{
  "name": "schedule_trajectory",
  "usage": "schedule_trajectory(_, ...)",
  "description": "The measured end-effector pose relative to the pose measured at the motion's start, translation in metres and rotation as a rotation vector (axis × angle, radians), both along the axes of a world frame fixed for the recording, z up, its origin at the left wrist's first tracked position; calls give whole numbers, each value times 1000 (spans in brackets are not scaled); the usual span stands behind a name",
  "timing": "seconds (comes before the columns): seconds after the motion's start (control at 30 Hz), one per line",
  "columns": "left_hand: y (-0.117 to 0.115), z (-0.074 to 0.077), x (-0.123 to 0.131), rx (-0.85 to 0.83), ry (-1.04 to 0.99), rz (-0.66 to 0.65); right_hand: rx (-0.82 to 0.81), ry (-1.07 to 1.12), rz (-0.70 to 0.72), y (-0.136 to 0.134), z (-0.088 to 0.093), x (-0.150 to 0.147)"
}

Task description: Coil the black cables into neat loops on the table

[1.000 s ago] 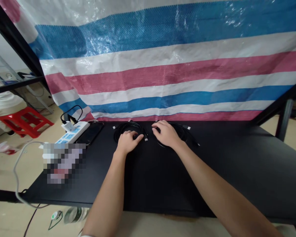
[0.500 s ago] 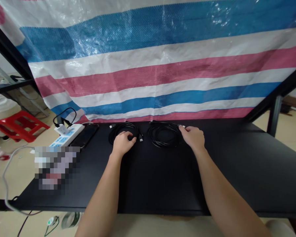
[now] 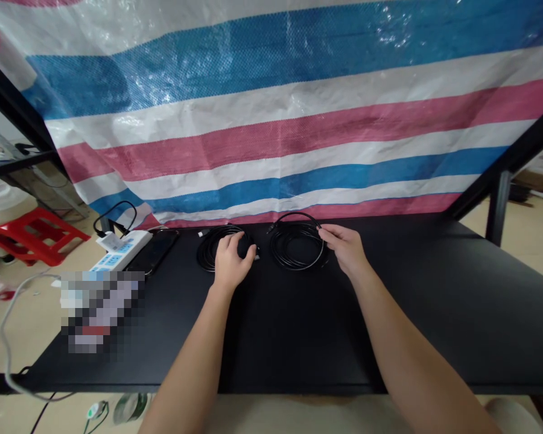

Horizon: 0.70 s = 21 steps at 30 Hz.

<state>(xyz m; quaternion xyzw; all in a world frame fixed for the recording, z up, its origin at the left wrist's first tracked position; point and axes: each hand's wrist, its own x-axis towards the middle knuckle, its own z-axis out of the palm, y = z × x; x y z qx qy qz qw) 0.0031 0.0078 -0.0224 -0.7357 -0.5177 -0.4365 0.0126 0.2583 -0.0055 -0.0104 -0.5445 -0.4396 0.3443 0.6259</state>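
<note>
Two coiled black cables lie side by side at the far edge of a black table (image 3: 298, 325). My left hand (image 3: 231, 260) rests palm down on the left coil (image 3: 210, 250), fingers curled over its right side. My right hand (image 3: 346, 247) grips the right edge of the right coil (image 3: 294, 247), thumb and fingers pinched round the strands. A small white plug end shows between the two coils.
A white power strip (image 3: 120, 248) and a dark phone (image 3: 154, 252) lie at the table's far left, beside a blurred patch. A striped blue, pink and white tarp (image 3: 280, 120) hangs behind. A red stool (image 3: 31, 235) stands on the floor at left; black frame posts flank the table.
My right hand slid from the middle of the right coil to its right edge and closed on it. The left hand stayed on the left coil.
</note>
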Motion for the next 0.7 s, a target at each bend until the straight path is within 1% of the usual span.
schedule_trajectory(0.1,-5,-3,12,60,-4,-74,29,166,138,-5,6,-5)
schedule_trajectory(0.17,-7,-4,20,56,-26,-109,44,209,219,-9,11,-9)
schedule_trajectory(0.27,-9,-5,25,-10,-108,-152,68,194,303,-14,16,-13)
schedule_trajectory(0.37,-10,-1,25,-113,-255,-143,117,223,303,-14,16,-9)
schedule_trajectory(0.43,-10,4,23,-186,-394,-102,162,290,216,-9,11,1)
schedule_trajectory(0.47,-10,6,21,-219,-481,-86,172,313,134,-6,8,7)
schedule_trajectory(0.53,-8,11,18,-278,-697,-91,127,278,-106,0,1,20)
schedule_trajectory(0.57,-7,14,17,-309,-814,-106,78,192,-234,3,-4,25)
schedule_trajectory(0.6,-6,16,16,-341,-927,-123,27,66,-326,6,-8,30)
schedule_trajectory(0.63,-4,19,15,-370,-1026,-136,-26,-77,-371,8,-12,33)
schedule_trajectory(0.67,-3,21,13,-391,-1107,-146,-73,-222,-378,9,-15,35)
schedule_trajectory(0.7,-2,22,12,-402,-1168,-153,-109,-353,-356,10,-19,36)
